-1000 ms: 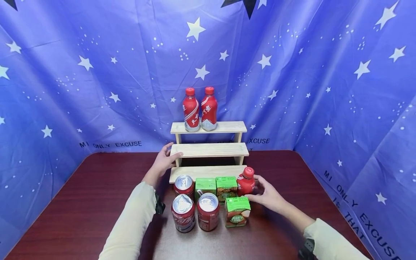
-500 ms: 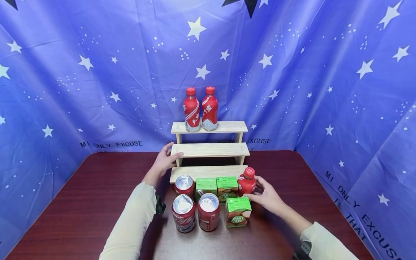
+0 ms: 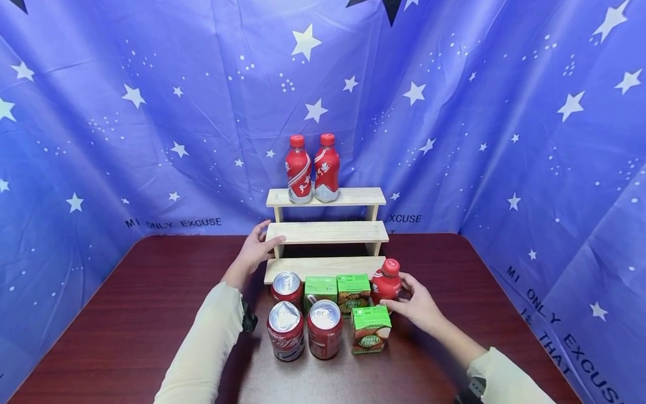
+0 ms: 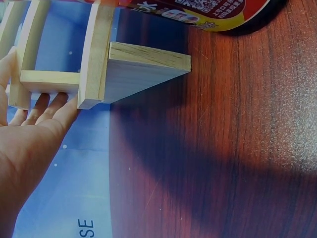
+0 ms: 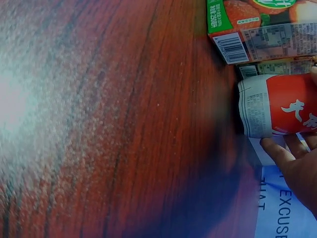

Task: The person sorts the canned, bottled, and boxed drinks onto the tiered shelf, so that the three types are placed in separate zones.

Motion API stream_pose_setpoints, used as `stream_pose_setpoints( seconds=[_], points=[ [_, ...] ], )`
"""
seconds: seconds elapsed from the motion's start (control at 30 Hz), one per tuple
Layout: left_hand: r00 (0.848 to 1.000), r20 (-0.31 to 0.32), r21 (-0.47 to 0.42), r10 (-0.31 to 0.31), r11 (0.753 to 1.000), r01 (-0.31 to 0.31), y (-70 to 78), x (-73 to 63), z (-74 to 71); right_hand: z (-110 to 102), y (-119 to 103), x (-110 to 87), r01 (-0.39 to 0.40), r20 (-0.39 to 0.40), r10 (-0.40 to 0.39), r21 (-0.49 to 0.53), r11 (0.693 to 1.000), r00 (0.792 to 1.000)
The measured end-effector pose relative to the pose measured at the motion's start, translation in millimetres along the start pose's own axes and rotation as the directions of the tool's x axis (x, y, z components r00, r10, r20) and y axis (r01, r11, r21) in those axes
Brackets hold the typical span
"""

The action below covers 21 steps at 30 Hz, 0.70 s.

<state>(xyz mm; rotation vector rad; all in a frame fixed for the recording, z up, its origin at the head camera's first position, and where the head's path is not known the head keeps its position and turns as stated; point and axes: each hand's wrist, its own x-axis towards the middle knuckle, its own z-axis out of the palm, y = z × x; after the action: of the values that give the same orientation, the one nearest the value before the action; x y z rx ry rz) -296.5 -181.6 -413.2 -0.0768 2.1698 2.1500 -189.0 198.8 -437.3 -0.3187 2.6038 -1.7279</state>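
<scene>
A three-tier wooden display stand (image 3: 327, 231) stands on the table, its left end gripped by my left hand (image 3: 254, 251). The thumb lies on the middle board, and in the left wrist view the fingers (image 4: 58, 108) reach along the stand's side. My right hand (image 3: 418, 303) holds a red bottle (image 3: 386, 285) by its right side, near the lowest board's right end. Whether the bottle's base touches the table is unclear. Two similar red bottles, one left (image 3: 299, 171) and one right (image 3: 327, 168), stand upright on the top board.
Three soda cans (image 3: 286, 334) stand in front of the stand at left. Beside them are green-topped juice boxes: two behind, and one nearer (image 3: 370, 331), just in front of the held bottle. A blue star-patterned curtain (image 3: 202, 112) hangs behind the dark red wooden table (image 3: 151, 314).
The held bottle and my right hand have shifted slightly right. My left hand stays on the stand, and the view has drifted a little.
</scene>
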Motion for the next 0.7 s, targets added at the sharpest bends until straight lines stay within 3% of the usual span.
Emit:
stream_pose_setpoints(
  seconds=[0.23, 0.57, 0.7],
  points=[
    [1.0, -0.006, -0.005, -0.012, 1.0, 0.012, -0.7, 1.8, 0.4, -9.4, -3.2, -1.5, 0.01, -0.017, -0.011, -0.02, 1.0, 1.0],
    [0.999, 0.003, 0.024, 0.043, 0.999, -0.043, -0.5, -0.8, 0.0, -27.9, -14.3, -0.1, 0.056, -0.084, -0.063, -0.077, 0.995, 0.994],
    [1.0, 0.006, 0.009, 0.018, 1.0, -0.018, 0.0, -0.2, -0.4, -35.2, -19.2, 1.6, 0.066, -0.115, -0.078, -0.103, 0.993, 0.99]
  ],
)
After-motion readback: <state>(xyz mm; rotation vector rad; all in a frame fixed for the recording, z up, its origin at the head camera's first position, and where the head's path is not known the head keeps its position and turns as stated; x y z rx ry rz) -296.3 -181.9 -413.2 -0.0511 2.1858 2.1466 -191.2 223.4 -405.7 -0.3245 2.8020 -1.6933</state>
